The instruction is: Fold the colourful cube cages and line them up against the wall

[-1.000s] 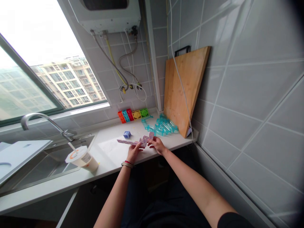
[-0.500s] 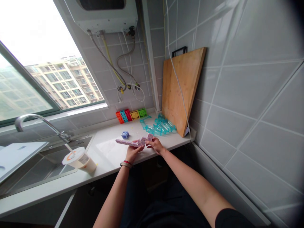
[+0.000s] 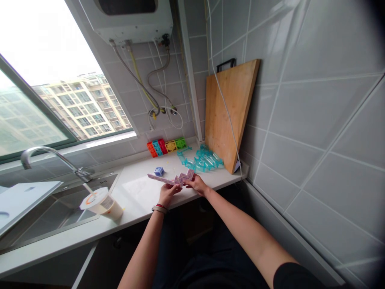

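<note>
Left hand [image 3: 168,194] and right hand [image 3: 197,185] both pinching a pink toy [image 3: 178,180] (zigzag toward its right), blue block [image 3: 159,171] on its far side

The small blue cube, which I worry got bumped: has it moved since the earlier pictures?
No. The small blue cube keeps its place relative to the faucet; both shift slightly together as the camera moves.

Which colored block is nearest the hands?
The blue-violet block, sitting alone just beyond the pink strip; the other blocks form a row at the back of the counter.
</note>
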Action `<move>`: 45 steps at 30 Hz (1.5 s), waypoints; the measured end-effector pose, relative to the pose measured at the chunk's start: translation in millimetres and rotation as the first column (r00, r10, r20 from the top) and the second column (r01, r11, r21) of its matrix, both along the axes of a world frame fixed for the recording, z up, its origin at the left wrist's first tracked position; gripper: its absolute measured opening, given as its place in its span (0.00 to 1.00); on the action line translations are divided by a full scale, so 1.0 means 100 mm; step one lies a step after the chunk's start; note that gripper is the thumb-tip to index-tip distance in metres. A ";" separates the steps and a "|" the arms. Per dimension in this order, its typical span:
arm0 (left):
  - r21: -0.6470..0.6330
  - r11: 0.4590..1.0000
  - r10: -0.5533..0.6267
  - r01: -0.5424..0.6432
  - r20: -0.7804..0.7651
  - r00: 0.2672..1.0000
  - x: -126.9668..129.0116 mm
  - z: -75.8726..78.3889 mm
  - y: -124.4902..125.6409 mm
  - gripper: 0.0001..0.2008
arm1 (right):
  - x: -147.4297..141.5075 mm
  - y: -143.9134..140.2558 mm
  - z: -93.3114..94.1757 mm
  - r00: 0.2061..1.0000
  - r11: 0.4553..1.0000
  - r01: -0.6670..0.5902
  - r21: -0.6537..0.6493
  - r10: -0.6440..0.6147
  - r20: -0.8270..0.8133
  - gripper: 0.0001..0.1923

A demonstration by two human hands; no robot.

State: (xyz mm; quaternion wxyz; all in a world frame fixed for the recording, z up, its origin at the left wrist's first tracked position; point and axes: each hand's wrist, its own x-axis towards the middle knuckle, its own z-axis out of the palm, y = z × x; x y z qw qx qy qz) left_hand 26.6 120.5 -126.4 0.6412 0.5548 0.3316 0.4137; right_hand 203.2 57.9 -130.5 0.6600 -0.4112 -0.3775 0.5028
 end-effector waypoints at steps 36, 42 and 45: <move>0.077 0.992 -0.092 0.097 -0.065 0.994 -0.04 0.01 -0.01 0.20 | 0.05 -0.07 -0.03 0.993 0.998 -0.065 0.004 0.065 0.099 0.23; 0.051 0.991 -0.122 0.124 -0.040 0.992 -0.04 0.03 -0.04 0.18 | 0.04 -0.13 0.03 0.990 0.997 -0.074 -0.010 0.075 0.122 0.23; 0.024 0.991 -0.128 0.128 -0.012 0.992 -0.03 0.03 -0.04 0.18 | 0.03 -0.15 0.05 0.988 0.997 -0.074 -0.025 0.076 0.132 0.24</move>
